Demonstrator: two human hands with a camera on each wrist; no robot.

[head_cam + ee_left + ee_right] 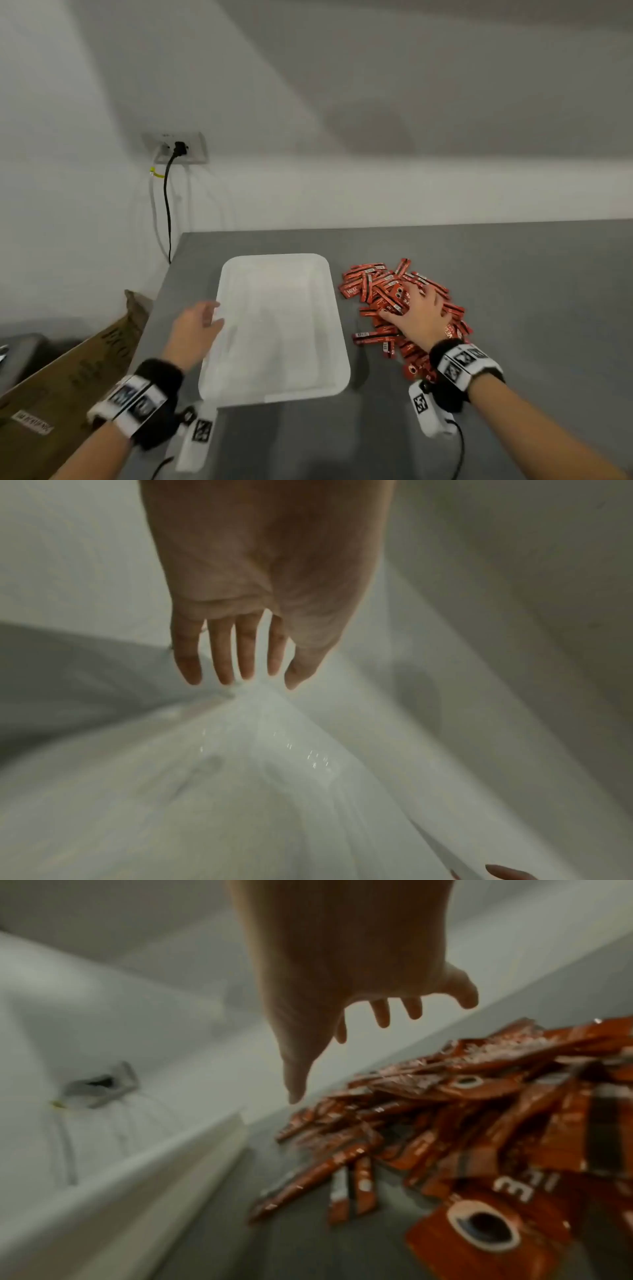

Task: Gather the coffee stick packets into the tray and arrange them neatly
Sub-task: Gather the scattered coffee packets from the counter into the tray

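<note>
A white rectangular tray (274, 257) lies empty on the grey table, in the middle of the head view. Right of it sits a loose heap of red coffee stick packets (376, 291), several of them crossing each other. My right hand (416, 308) is on top of the heap with its fingers spread; in the right wrist view the right hand (342, 1031) is over the packets (462, 1123) with nothing gripped. My left hand (214, 315) is at the tray's left rim, fingers straight and relaxed. In the blurred left wrist view the left hand (240, 669) hovers over the tray (240, 777).
The grey table (513, 274) stands against a white wall. A wall outlet (178, 148) with a black cable is at the back left. A brown cardboard box (85, 370) stands beside the table's left edge.
</note>
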